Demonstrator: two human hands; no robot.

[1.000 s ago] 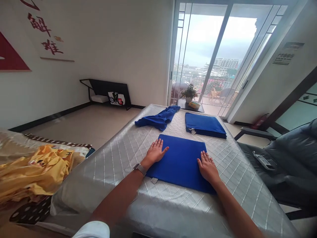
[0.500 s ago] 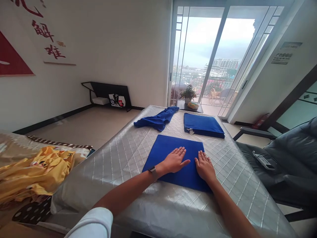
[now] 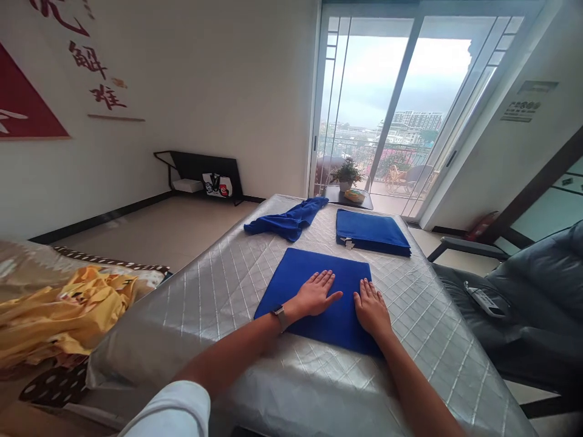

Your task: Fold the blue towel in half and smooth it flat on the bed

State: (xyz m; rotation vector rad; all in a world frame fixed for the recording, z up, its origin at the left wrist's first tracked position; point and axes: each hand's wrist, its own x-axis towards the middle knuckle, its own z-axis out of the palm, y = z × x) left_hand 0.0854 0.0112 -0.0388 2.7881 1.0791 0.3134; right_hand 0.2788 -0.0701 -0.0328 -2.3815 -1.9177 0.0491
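At the upper left of the frame, a red wall hanging with a white marking (image 3: 31, 103) is next to a pale hanging scroll with large red characters (image 3: 93, 64). At the lower left, a crumpled yellow printed cloth (image 3: 95, 297) is heaped above a piece of dark brown fabric with white dots (image 3: 54, 383). Left of centre, a black rack (image 3: 204, 162) stands against the wall, with a white, black and red bag (image 3: 217, 186) at it.

A silver quilted cover (image 3: 214, 297) spreads across the middle and lower frame. On it, just above centre, lies a rumpled blue cloth (image 3: 291, 223). Below that, at the lower centre, a flat rectangle of smooth blue fabric (image 3: 280, 282) lies on the cover. The left hand (image 3: 317, 294), a grey-banded watch (image 3: 279, 314) on its wrist, rests palm down on the middle of the rectangle, fingers extended and gripping nothing. The right hand (image 3: 373, 306) lies along the rectangle's right edge, likewise flat and holding nothing.

Right of centre, a neat stack of folded blue fabric (image 3: 372, 229) shows a white tag (image 3: 348, 243). At the far right is a black padded chair (image 3: 537, 303) with a white oblong device (image 3: 485, 301) on its seat.
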